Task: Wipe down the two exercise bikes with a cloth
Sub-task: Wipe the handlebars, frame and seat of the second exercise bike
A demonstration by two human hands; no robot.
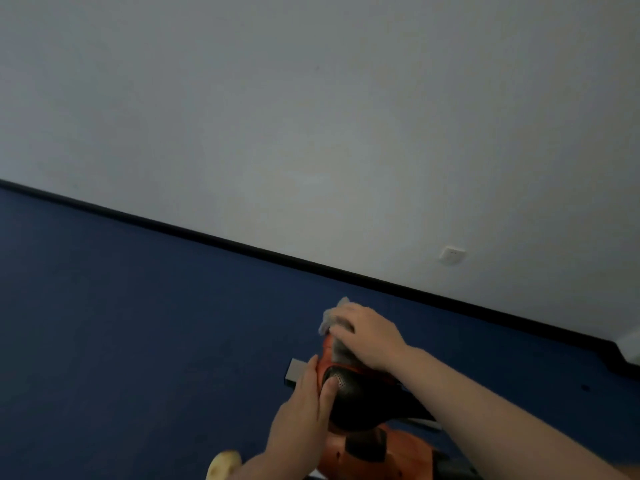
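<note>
Low at five o'clock, we see the saddle (360, 396) of an orange exercise bike (398, 452) over dark blue carpet (138, 323). Our right hand (370, 336) presses a grey cloth (332, 317) onto the saddle's nose, fingers curled round it. Our left hand (304, 407) lies flat against the saddle's nine o'clock side, fingers straight together. A black skirting (242, 244) meets the pale wall (311, 116), with a socket (451, 254) toward three o'clock.

No readable text, label, brand or number anywhere.
</note>
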